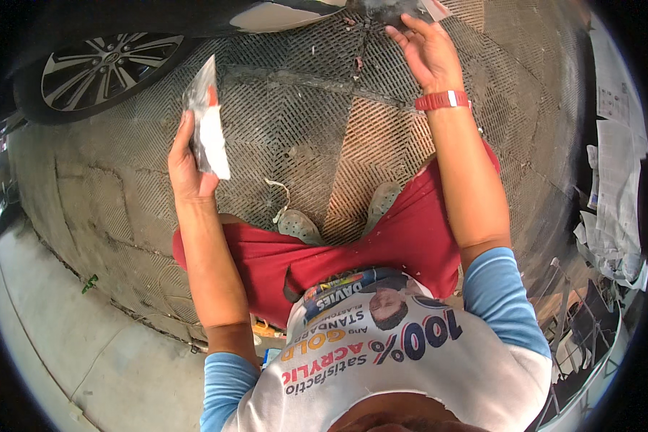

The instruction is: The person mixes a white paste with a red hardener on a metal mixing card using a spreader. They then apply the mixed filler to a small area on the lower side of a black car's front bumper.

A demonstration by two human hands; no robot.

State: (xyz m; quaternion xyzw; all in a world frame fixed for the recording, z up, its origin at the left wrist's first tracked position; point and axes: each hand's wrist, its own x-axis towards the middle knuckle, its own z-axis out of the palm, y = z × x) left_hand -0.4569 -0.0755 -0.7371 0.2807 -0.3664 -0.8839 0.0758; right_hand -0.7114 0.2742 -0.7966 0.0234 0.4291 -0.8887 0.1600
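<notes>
My left hand (190, 162) is closed round a thin flat piece (210, 133), grey with a white lower part, a small red patch and a pointed upper end. It is held up over the floor at the left, and I cannot tell its exact kind. Farther off, at the top edge, my right hand (432, 57) has its fingers apart and a red wristband below it. Its fingertips are at a smeared dark grey surface (389, 10) with a white and reddish edge beside it. The picture's edge cuts off that surface, and no object shows in the hand.
A car wheel (111, 68) stands at the upper left, below dark bodywork. Ribbed floor mats (295, 108) lie under my shoes (300, 225), with a pale curled strip (281, 194) beside them. Newspaper sheets (615, 187) hang at the right, above a metal wire rack (583, 338).
</notes>
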